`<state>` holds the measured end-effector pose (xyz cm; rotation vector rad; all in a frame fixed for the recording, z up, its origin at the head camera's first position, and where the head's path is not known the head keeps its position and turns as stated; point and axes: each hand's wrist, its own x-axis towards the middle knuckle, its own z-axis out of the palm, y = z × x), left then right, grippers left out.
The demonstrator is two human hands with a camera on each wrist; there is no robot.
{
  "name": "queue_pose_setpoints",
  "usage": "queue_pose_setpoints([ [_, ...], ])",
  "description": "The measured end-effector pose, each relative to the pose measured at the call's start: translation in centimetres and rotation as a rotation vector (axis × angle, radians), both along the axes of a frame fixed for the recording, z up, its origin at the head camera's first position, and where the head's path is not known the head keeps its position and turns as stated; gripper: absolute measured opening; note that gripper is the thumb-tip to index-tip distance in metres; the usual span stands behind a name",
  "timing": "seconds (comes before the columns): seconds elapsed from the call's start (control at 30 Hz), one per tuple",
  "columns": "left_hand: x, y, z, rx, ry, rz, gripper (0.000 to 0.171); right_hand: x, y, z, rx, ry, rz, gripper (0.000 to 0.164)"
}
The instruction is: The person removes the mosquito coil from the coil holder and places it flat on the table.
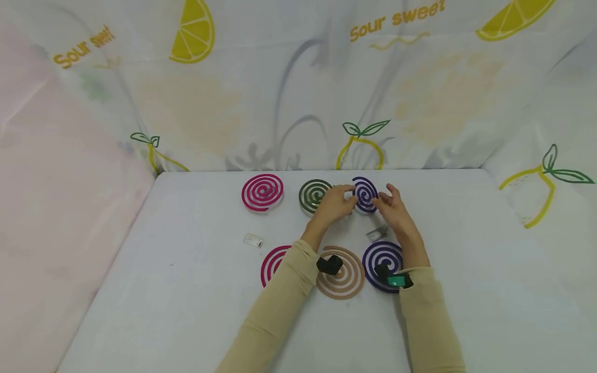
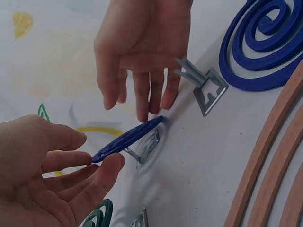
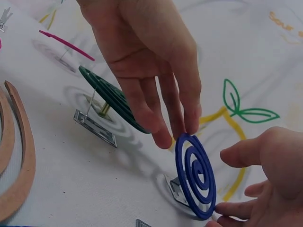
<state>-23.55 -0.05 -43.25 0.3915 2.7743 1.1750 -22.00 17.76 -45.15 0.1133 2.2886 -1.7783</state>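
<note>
A blue-purple mosquito coil (image 1: 365, 194) stands tilted on a small metal stand (image 2: 149, 146) near the back edge of the table. My left hand (image 1: 336, 204) is at its left edge, fingertips right at the rim. On the other side is my right hand (image 1: 394, 210); in the right wrist view its fingertips lie close to the lower edge, with the thumb (image 3: 236, 155) apart from the coil. Neither hand is curled round it. Left of it a green coil (image 3: 109, 97) stands on its own metal stand, partly hidden by my left hand.
A pink coil (image 1: 262, 192) stands at the back left. Nearer me lie a pink coil (image 1: 270, 264) partly under my left sleeve, a tan coil (image 1: 347, 290) and a blue-purple coil (image 1: 370, 267). Loose metal stands (image 1: 253, 240) lie between the rows, one with raised prongs (image 2: 203, 90).
</note>
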Motion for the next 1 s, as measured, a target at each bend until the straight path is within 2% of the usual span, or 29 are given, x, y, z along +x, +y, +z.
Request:
queue_pose_setpoints([
  [0.13,-0.1,0.11,-0.46,-0.025,0.034,0.01,0.039,0.34,-0.26,0.22,0.029,0.011,0.014,0.076],
  [0.27,-0.18,0.14,-0.57,-0.01,0.037,0.012,0.039,0.41,-0.29,0.28,-0.022,0.035,0.015,0.074],
  [0.6,-0.28,0.24,-0.61,0.061,-0.037,0.035,0.04,-0.18,0.15,-0.6,-0.063,0.088,-0.041,0.06],
  [1.0,-0.25,0.02,-0.5,0.129,-0.063,0.047,0.04,0.12,0.11,0.09,-0.076,0.105,-0.068,0.056],
])
